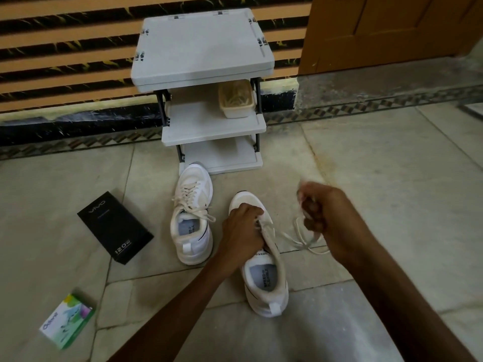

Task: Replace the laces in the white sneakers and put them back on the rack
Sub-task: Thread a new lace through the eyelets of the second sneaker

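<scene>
Two white sneakers stand on the tiled floor in front of a white three-shelf rack (209,126). The left sneaker (192,218) is laced, its lace ends loose. My left hand (241,231) presses down on the tongue area of the right sneaker (264,270). A cream lace (300,239) runs from that shoe's eyelets out to the right. My right hand (318,210) is closed on that lace and holds it above the floor, blurred by motion.
A plastic tub (236,101) of cream laces sits on the rack's middle shelf. A black phone box (115,227) and a small green carton (68,321) lie on the floor at left. A wooden door (392,30) stands at the back right.
</scene>
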A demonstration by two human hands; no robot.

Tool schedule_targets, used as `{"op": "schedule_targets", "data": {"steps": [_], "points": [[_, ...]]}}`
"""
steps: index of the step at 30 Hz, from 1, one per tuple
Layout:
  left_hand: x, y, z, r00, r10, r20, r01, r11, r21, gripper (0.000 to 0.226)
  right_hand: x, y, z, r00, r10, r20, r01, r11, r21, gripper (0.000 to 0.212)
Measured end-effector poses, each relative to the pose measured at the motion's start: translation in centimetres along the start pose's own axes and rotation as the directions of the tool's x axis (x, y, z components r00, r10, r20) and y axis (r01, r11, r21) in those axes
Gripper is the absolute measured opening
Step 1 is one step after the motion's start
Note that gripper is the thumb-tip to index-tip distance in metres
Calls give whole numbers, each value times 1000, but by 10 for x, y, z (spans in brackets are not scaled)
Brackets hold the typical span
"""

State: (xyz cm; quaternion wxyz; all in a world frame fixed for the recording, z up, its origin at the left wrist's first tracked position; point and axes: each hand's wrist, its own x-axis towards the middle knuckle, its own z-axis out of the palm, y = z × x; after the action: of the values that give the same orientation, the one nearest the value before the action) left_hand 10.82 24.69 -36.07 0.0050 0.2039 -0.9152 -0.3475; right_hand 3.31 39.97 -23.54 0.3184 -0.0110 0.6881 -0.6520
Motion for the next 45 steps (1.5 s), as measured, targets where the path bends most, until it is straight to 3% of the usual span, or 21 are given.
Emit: {"op": "schedule_targets", "data": {"steps": [2,4,7,9,13,15,18,20,22,26,29,31,38,42,45], "points": [[-1,0,-2,1000,5,3,-5,1000,-28,48,7,32,-5,995,-43,-87,-2,887,-462,31],[-1,-3,-5,1000,10,10,-9,996,-84,46,17,69,-15,1000,5,-19,-18,629,-777,30],[-1,-6,-10,998,9,55,0,989,-145,45,25,114,-28,981,189,-48,-100,279,-955,26],[1,-6,-14,997,2,76,11,984,-180,37,26,123,-30,963,268,-20,-68,171,-983,28],[5,-8,-10,997,4,82,9,988,-151,22,25,111,-34,907,402,126,62,167,-984,30],[7,-6,-7,999,17,50,-12,995,-100,22,29,101,-38,916,380,125,44,214,-976,27],[9,0,-5,997,56,60,-60,995,77,23,35,92,-44,970,241,29,-77,421,-904,13],[12,4,-5,995,67,78,-78,985,151,22,43,89,-44,999,50,-11,-34,482,-876,13],[17,9,-6,991,83,106,-103,972,209,17,55,89,-40,995,-93,19,62,484,-873,13],[29,19,-9,968,47,248,-114,957,266,13,75,89,-26,971,-8,238,219,422,-880,24],[34,23,-8,952,2,305,-85,962,258,15,83,94,-16,926,9,378,360,282,-889,4],[38,22,-9,948,-47,314,-36,967,252,23,84,96,-13,913,-36,406,401,254,-880,23],[41,25,-29,908,-36,418,-4,996,94,44,76,68,-30,896,-238,374,443,457,-771,16],[38,42,-47,896,10,445,92,974,-207,61,73,53,-38,896,-281,342,436,422,-795,14],[35,60,-68,923,123,366,41,911,-410,50,76,56,-44,916,-301,264,367,370,-854,20]]}}
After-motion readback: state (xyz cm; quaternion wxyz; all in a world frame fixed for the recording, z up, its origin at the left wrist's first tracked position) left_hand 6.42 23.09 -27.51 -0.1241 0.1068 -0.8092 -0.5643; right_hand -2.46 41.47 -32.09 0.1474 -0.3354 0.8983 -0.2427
